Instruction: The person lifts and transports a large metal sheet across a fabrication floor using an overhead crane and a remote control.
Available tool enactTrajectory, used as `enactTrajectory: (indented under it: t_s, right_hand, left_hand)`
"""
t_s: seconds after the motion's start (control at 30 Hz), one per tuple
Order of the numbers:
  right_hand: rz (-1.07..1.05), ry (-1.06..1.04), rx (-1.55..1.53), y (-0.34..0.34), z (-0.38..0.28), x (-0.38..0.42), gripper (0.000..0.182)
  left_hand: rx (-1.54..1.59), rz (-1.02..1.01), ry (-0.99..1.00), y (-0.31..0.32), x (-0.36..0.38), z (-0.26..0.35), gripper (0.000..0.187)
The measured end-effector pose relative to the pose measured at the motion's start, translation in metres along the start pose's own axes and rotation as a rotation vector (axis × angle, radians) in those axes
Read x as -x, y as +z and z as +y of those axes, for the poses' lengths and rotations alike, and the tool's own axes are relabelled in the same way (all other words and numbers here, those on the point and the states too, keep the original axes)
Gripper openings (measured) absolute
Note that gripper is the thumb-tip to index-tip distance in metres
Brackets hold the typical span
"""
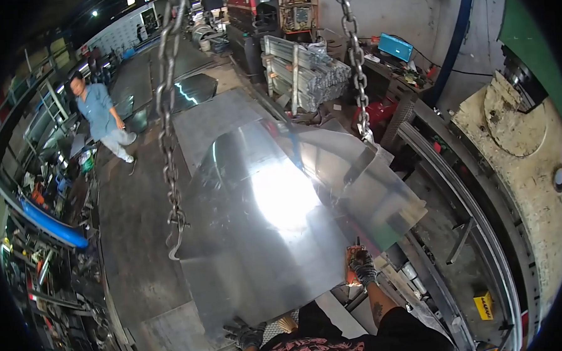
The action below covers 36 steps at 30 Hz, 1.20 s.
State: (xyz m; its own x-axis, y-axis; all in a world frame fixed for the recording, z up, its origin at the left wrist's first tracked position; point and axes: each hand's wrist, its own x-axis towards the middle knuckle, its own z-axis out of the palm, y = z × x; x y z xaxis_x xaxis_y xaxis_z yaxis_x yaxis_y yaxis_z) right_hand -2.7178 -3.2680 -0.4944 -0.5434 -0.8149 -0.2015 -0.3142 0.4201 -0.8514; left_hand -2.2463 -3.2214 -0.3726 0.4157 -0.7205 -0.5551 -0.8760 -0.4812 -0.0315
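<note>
The shiny metal sheet spans the centre of the view; at its seven o'clock, the gloved left hand has fingers spread by the near edge, whether gripping I cannot tell, while at four o'clock, well apart, the gloved right hand is closed around an orange handset. Farther out, one chain hangs toward ten o'clock, a second chain toward one, and a blue-shirted person stands beyond at ten.
</note>
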Motion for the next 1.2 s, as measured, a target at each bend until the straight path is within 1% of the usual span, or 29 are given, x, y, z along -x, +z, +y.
enactTrajectory:
  t_s: [0.03,0.07,0.13,0.17,0.2,0.27,0.3,0.37,0.4,0.43,0.5,0.53,0.57,0.6,0.63,0.67,0.73,0.77,0.8,0.87,0.9,0.93,0.97,1.03,1.07,1.1,1.13,1.17,1.2]
  right_hand:
    - [0.096,-0.084,0.228,0.001,-0.001,0.000,0.043]
    - [0.099,-0.069,0.226,0.000,-0.001,0.002,0.043]
    - [0.103,-0.050,0.178,-0.002,-0.008,-0.008,0.042]
    - [0.102,-0.040,-0.074,-0.001,-0.019,-0.006,0.041]
    - [0.084,-0.026,-0.081,0.001,-0.016,-0.009,0.041]
    - [0.126,-0.075,-0.006,0.004,-0.011,-0.014,0.041]
    - [0.091,-0.072,-0.013,0.010,-0.012,-0.018,0.041]
    - [0.112,-0.048,-0.055,0.012,-0.011,-0.021,0.040]
    - [0.130,-0.036,-0.071,0.011,-0.013,-0.024,0.040]
    - [0.140,-0.032,-0.098,0.012,-0.015,-0.029,0.037]
    - [0.113,-0.011,-0.101,0.014,-0.010,-0.041,0.037]
    - [0.102,0.009,-0.106,0.016,-0.007,-0.045,0.037]
    - [0.082,0.003,-0.107,0.017,-0.009,-0.046,0.037]
    - [0.091,0.001,0.016,0.018,-0.012,-0.049,0.039]
    - [0.104,-0.007,0.136,0.022,-0.016,-0.056,0.042]
    - [0.087,-0.024,0.126,0.030,-0.015,-0.062,0.042]
    - [0.152,-0.041,0.151,0.044,0.007,-0.074,0.047]
    - [0.090,0.000,-0.061,0.049,0.014,-0.081,0.050]
    - [0.079,0.001,-0.066,0.059,0.032,-0.088,0.050]
    - [0.090,-0.029,-0.010,0.076,0.061,-0.099,0.050]
    - [0.081,-0.031,-0.014,0.078,0.064,-0.100,0.050]
    - [0.028,-0.018,-0.015,0.084,0.065,-0.104,0.051]
    - [-0.024,-0.007,-0.020,0.092,0.061,-0.110,0.052]
    - [-0.036,-0.004,-0.066,0.098,0.033,-0.110,0.053]
    - [-0.038,0.011,-0.097,0.098,0.019,-0.112,0.054]
    - [-0.102,0.115,-0.097,0.102,0.012,-0.119,0.053]
    - [-0.108,0.107,-0.105,0.109,0.006,-0.122,0.053]
    - [-0.063,0.114,-0.154,0.108,0.006,-0.125,0.052]
    - [-0.014,0.127,-0.200,0.117,0.008,-0.126,0.052]
  left_hand:
    - [-0.047,-0.016,0.093,0.005,-0.009,0.000,0.119]
    - [-0.062,-0.020,0.097,0.007,-0.019,-0.003,0.119]
    - [0.048,-0.194,0.228,0.000,-0.034,0.004,0.116]
    - [0.107,-0.307,0.084,-0.024,-0.031,0.016,0.114]
    - [0.112,-0.340,0.133,-0.024,-0.043,0.016,0.109]
    - [0.120,-0.398,0.277,-0.004,-0.079,0.003,0.097]
    - [0.124,-0.424,0.334,0.008,-0.100,-0.005,0.092]
    - [0.138,-0.465,0.424,0.047,-0.144,-0.030,0.082]
    - [0.147,-0.477,0.434,0.040,-0.145,-0.024,0.078]
    - [0.149,-0.457,0.385,0.035,-0.144,-0.016,0.074]
    - [0.152,-0.390,0.256,-0.020,-0.112,0.034,0.064]
    - [0.155,-0.389,0.239,-0.025,-0.112,0.047,0.064]
    - [0.204,-0.369,0.297,-0.026,-0.112,0.057,0.063]
    - [0.256,-0.341,0.355,-0.028,-0.112,0.067,0.062]
    - [0.243,-0.337,0.378,-0.030,-0.111,0.079,0.064]
    - [0.254,-0.319,0.363,-0.032,-0.110,0.089,0.064]
    - [0.295,-0.380,0.427,-0.029,-0.107,0.108,0.063]
    - [0.272,-0.389,0.438,-0.019,-0.113,0.111,0.062]
    - [0.271,-0.385,0.427,-0.015,-0.113,0.115,0.062]
    - [0.166,-0.403,0.472,-0.007,-0.114,0.127,0.062]
    - [0.160,-0.433,0.455,-0.020,-0.105,0.137,0.064]
    - [0.163,-0.423,0.447,-0.019,-0.101,0.142,0.064]
    - [0.171,-0.431,0.441,-0.018,-0.100,0.143,0.064]
    - [0.193,-0.444,0.426,-0.008,-0.106,0.137,0.066]
    - [0.207,-0.433,0.376,-0.009,-0.103,0.138,0.068]
    - [0.238,-0.458,0.344,-0.012,-0.100,0.139,0.068]
    - [0.267,-0.485,0.316,-0.012,-0.102,0.138,0.068]
    - [0.201,-0.461,0.344,0.006,-0.103,0.134,0.069]
    - [0.132,-0.442,0.374,0.010,-0.107,0.132,0.070]
